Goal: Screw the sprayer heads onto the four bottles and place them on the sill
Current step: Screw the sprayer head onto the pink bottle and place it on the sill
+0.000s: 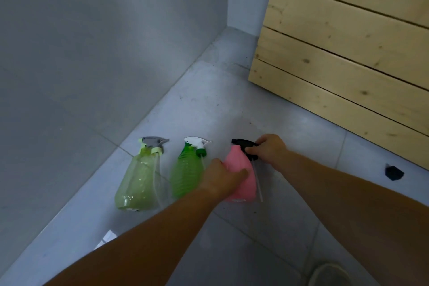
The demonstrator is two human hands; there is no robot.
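Low in the middle of the frame, three bottles lie on the grey tiled floor [232, 104]: a pale yellow-green bottle [137, 183] with a grey sprayer [154, 143] beside its neck, a green bottle [185, 175] with a white sprayer [197, 143], and a pink bottle [242, 174]. The left hand [222, 179] has its fingers [241, 173] wrapped around the pink one's body, while the right hand [270, 151] grips the black sprayer [243, 144] at its neck, clear tube trailing alongside. No label or writing is legible on any of them.

Grey tiled floor [232, 104], grey wall [92, 42], pine-plank furniture [348, 53].
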